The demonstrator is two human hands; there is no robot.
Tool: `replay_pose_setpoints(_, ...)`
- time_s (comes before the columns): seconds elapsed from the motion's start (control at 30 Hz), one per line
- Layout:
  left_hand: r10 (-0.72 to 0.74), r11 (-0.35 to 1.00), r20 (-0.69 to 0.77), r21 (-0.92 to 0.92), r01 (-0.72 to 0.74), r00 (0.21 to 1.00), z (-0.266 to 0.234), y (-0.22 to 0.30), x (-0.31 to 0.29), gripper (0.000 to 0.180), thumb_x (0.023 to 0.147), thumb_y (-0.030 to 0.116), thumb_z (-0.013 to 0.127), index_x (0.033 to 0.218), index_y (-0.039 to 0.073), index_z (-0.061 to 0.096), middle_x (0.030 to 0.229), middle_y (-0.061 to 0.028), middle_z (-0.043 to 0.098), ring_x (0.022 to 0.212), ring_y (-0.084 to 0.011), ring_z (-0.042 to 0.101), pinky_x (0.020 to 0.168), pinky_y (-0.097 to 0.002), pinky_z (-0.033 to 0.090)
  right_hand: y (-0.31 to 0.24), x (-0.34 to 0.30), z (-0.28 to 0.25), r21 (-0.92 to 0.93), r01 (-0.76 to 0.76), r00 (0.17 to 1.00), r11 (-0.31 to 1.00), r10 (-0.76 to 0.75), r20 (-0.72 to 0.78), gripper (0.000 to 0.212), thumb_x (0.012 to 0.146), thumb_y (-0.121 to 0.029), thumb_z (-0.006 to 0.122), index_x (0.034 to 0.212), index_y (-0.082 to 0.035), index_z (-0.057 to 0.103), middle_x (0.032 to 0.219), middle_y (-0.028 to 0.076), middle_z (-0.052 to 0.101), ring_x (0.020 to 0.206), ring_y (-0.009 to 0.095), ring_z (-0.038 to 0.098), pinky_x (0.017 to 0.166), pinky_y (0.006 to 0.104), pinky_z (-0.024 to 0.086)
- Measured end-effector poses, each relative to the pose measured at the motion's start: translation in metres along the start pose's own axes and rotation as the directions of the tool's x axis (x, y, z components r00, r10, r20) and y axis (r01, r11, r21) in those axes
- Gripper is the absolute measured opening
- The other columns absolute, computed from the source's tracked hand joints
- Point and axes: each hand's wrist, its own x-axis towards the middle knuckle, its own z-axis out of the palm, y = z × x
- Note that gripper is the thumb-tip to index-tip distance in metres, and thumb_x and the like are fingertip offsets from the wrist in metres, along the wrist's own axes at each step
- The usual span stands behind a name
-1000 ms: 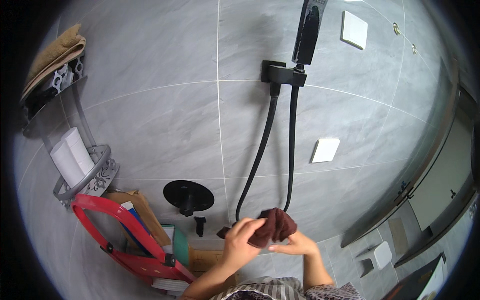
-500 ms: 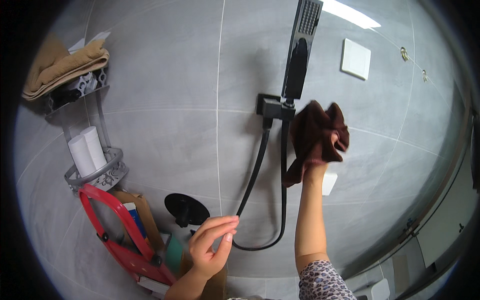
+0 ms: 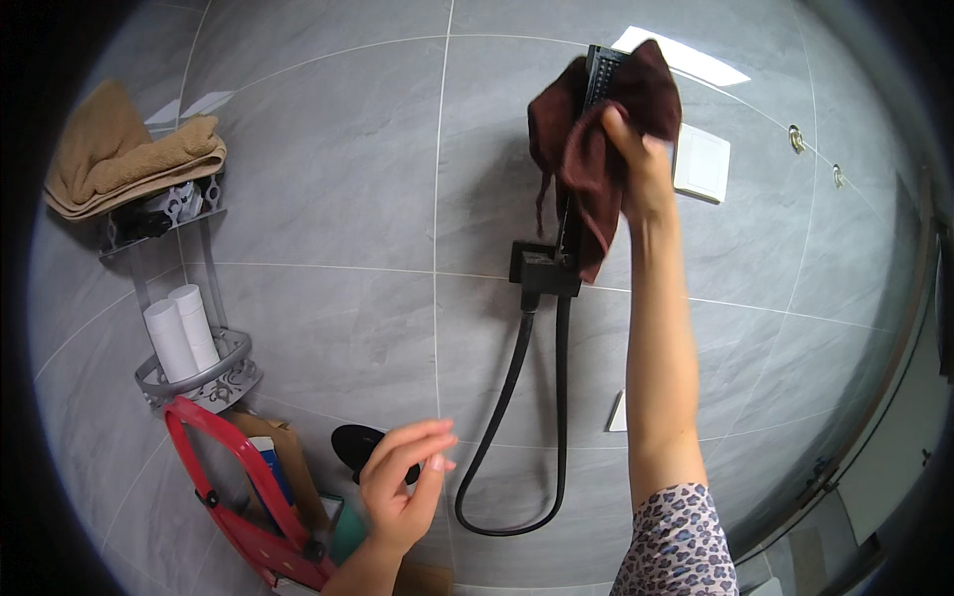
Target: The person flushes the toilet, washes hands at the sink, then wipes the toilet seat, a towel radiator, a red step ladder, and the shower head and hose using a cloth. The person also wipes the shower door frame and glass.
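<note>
My right hand (image 3: 644,177) is closed on a dark brown cloth (image 3: 588,164). The cloth drapes round the upper part of a black rectangular hand shower (image 3: 602,72), hiding much of its face and handle. The shower stands upright in a square black wall bracket (image 3: 545,270), with a black hose (image 3: 497,417) looping below. Lower down, my left hand (image 3: 402,482) is raised with its fingers stretched out and nothing in them. A round black disc-shaped fitting (image 3: 350,443) shows partly behind its fingers.
A corner rack (image 3: 238,348) on the left carries two white rolls (image 3: 179,338) and folded tan towels (image 3: 149,159). Beneath it leans a red-framed step ladder (image 3: 214,442) beside cardboard. A white switch plate (image 3: 704,164) sits right of the shower on grey tile.
My right hand has moved up with the cloth, from beside the bracket onto the hand shower's upper part. My left hand has shifted slightly left and stays open. The view has tilted upward.
</note>
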Motion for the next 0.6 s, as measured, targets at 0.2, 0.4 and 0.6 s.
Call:
replay_pose_setpoints(0.2,0.051,0.998,-0.088,-0.035,-0.054,0.995,0.032,-0.008,0.056,0.021,0.082,-0.006,0.052,0.1,-0.003,0.062,0.111,-0.0163,0.059,0.091,-0.0199,0.062,0.073,-0.0276,0.052,-0.019,0.044,0.019,-0.589,0.005,0.987,0.808,-0.097,-0.124,0.038,0.082,-0.027,0.065,0.112,-0.005,0.054,0.097,0.007,0.058,0.086,0.018,0.059,0.079,0.0313,0.049)
replay_pose_setpoints(0.4,0.37,0.929,-0.127,0.055,-0.366,0.92,0.058,0.005,0.155,0.026,0.089,0.003,0.052,0.115,0.0,0.057,0.116,-0.0093,0.057,0.106,-0.0152,0.055,0.09,-0.0302,0.045,-0.011,0.015,0.03,0.025,-0.12,0.989,0.992,0.121,-0.081,0.032,0.081,-0.027,0.069,0.101,-0.006,0.055,0.082,0.004,0.06,0.069,0.015,0.058,0.058,0.0283,0.048)
replay_pose_setpoints(0.6,0.405,0.888,0.026,-0.248,-0.386,0.914,0.105,0.015,0.26,0.066,0.092,0.045,0.052,0.134,-0.003,0.034,0.131,-0.0202,0.044,0.119,-0.0243,0.047,0.099,-0.0323,0.038,-0.004,0.001,0.012,-0.135,0.058,0.998,0.989,-0.062,-0.03,0.023,0.085,-0.02,0.063,0.098,-0.002,0.057,0.085,0.005,0.061,0.071,0.014,0.06,0.058,0.0272,0.049)
